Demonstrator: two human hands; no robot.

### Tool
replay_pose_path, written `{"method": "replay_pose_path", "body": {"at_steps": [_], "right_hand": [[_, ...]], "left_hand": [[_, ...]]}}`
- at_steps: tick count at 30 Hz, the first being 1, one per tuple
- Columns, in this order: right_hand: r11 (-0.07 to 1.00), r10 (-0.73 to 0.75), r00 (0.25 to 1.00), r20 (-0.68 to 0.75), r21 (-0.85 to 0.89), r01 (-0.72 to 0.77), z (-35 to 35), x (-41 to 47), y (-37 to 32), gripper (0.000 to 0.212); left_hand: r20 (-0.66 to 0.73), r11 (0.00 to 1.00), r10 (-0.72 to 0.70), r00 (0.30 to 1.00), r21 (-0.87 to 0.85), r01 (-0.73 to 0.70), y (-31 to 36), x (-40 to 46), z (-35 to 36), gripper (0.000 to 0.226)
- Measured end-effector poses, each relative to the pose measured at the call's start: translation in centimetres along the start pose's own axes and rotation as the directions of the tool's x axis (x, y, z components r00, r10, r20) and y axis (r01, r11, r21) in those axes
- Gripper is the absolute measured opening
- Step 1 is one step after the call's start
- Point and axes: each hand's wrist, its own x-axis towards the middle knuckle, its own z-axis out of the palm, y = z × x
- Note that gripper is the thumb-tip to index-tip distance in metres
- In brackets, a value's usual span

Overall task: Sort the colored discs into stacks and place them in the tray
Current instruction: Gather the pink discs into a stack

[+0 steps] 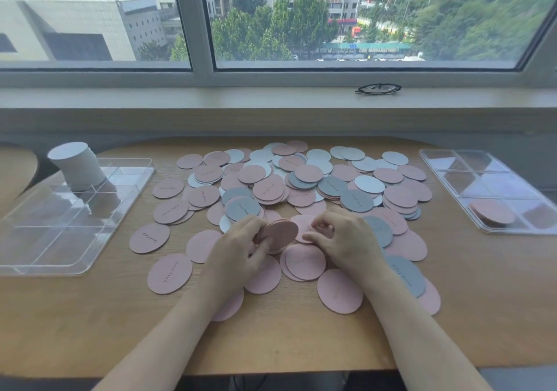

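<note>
Pink discs (301, 186), mixed with grey and white ones, lie scattered in an overlapping heap across the wooden counter (271, 339), beyond and on both sides of the hands. The left hand (238, 249) has its fingers curled round a small stack of pink discs (278, 232), held tilted on edge just above the heap. Close beside it, the right hand (343, 240) bends its fingers down onto a pink disc (304, 225) lying flat next to that stack, its fingertips touching the disc's edge; whether it actually pinches the disc cannot be told.

Well off to the left of the left hand sits a clear plastic tray (75, 264) with dividers, and a tall stack of white discs (77, 164) stands in its far compartment. Well off to the right of the right hand lies a second clear tray (446, 173), with a low stack of pink discs (492, 213) in one of its near compartments.

Beyond the heap, a pair of dark-framed glasses (378, 88) rests on the windowsill (211, 98).
</note>
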Motion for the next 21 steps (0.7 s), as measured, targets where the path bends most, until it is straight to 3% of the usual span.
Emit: {"method": "replay_pose_path", "body": {"at_steps": [6, 9, 14, 16, 18, 21], "right_hand": [[0.991, -0.132, 0.973, -0.191, -0.007, 0.133, 0.1, 0.0, -0.5, 0.017], [0.961, -0.096, 0.957, -0.273, 0.226, 0.161, -0.2, 0.0, -1.4, 0.016], [0.807, 0.001, 0.996, -0.088, 0.589, 0.051, 0.0, -0.1, -1.9, 0.003], [0.724, 0.04, 0.999, 0.029, 0.688, -0.049, 0.1, -0.3, -2.4, 0.01], [0.721, 0.036, 0.993, 0.108, 0.686, -0.101, 0.3, -0.5, -2.6, 0.012], [0.808, -0.018, 0.989, 0.148, 0.585, -0.073, 0.4, -0.8, -2.5, 0.013]], "left_hand": [[0.018, 1.0, 0.018, 1.0, -0.017, -0.018, -0.2, 0.1, -0.1, 0.005], [0.038, 0.999, 0.032, 0.999, -0.033, -0.031, -0.2, 0.1, -0.1, 0.011], [0.02, 0.998, 0.048, 0.999, -0.047, -0.047, 0.0, 0.2, 0.1, 0.033], [0.008, 0.998, 0.052, 0.999, -0.046, -0.052, 0.0, 0.2, 0.1, 0.04], [-0.009, 0.999, 0.037, 0.999, -0.037, -0.037, -0.1, 0.1, 0.1, 0.048], [-0.02, 0.999, 0.029, 0.999, -0.03, -0.03, -0.2, 0.1, 0.2, 0.048]]}}
